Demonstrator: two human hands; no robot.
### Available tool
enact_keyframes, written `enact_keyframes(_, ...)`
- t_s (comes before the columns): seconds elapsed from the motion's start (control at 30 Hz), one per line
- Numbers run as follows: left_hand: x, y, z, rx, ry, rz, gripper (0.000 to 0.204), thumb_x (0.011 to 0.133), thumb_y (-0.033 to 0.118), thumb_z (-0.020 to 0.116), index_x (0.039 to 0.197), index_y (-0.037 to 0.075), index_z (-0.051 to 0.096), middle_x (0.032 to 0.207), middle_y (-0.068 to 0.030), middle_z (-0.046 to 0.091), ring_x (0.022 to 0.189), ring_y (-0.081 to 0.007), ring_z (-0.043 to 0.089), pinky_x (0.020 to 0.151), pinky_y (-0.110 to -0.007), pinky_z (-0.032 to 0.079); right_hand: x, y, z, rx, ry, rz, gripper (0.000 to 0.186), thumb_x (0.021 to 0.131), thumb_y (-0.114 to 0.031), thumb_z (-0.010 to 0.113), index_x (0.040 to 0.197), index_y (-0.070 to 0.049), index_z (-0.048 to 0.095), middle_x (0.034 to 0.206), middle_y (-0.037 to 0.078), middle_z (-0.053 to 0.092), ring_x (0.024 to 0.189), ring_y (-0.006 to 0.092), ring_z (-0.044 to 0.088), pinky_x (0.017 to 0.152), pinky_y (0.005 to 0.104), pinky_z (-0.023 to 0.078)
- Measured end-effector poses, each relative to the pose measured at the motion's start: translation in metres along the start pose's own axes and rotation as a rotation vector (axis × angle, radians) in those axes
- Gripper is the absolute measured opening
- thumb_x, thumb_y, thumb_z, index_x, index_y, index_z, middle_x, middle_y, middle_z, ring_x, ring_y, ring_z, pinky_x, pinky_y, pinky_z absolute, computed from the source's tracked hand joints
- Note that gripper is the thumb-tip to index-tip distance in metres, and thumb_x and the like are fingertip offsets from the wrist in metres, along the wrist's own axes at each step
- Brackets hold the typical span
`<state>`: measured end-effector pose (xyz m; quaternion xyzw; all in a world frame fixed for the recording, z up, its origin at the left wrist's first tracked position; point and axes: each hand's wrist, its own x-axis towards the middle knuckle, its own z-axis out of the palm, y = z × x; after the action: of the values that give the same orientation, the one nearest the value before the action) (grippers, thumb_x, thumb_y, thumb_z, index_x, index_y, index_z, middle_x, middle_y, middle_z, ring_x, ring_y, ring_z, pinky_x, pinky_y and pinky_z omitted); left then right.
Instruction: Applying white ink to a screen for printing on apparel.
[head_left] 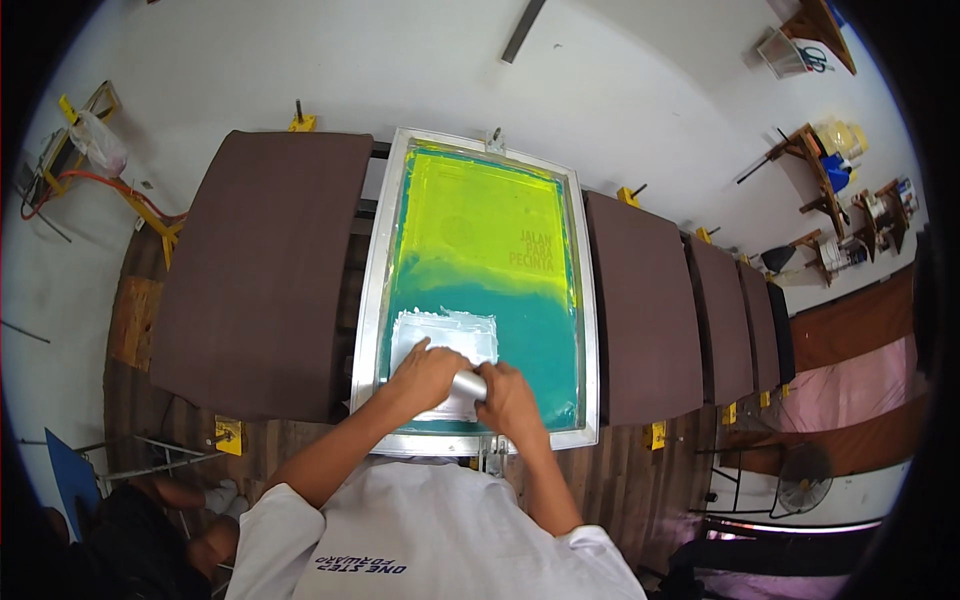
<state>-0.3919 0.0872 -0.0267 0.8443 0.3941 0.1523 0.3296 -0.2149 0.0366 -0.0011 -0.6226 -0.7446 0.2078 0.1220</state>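
A screen-printing frame [586,330] with silver metal edges lies before me, its mesh [535,345] yellow-green at the far part and teal nearer me. My left hand [428,380] and my right hand [507,402] are both closed around the silver handle of a squeegee [468,384] over the near part of the mesh. White ink [450,328] covers a patch around and beyond the hands, with a ragged far edge. Small lettering shows on the yellow-green part. My hands hide much of the squeegee, and its blade cannot be made out.
Brown cloth-covered boards [265,270] stand left and right of the frame in a row. Yellow clamps [229,436] sit along the row. A person's legs [205,540] are at the lower left. Wall shelves [812,180] and a fan [804,478] are at the right.
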Motion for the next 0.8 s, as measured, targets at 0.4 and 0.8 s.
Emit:
enact_keyframes(0.4,-0.037,0.015,-0.026,-0.091,0.122,-0.097,0.047,0.073,-0.011,0.055,0.115,0.004,0.067,0.106,-0.0173,0.069,0.1,-0.0383,0.062,0.101,-0.049,0.043,0.015,-0.024,-0.01,-0.003,-0.091,-0.07,0.034,0.067,0.0,0.065,0.1,-0.006,0.066,0.094,0.017,0.065,0.09,0.0391,0.062,0.08,0.0465,0.052)
enact_keyframes(0.8,-0.102,0.032,0.038,0.137,0.175,-0.042,0.054,0.073,-0.01,0.057,0.125,0.004,0.06,0.13,-0.0244,0.057,0.124,-0.0395,0.054,0.104,-0.047,0.041,-0.054,-0.027,0.018,0.009,-0.103,-0.107,0.056,0.06,0.008,0.066,0.113,-0.005,0.058,0.119,0.018,0.056,0.108,0.0388,0.054,0.089,0.0452,0.049)
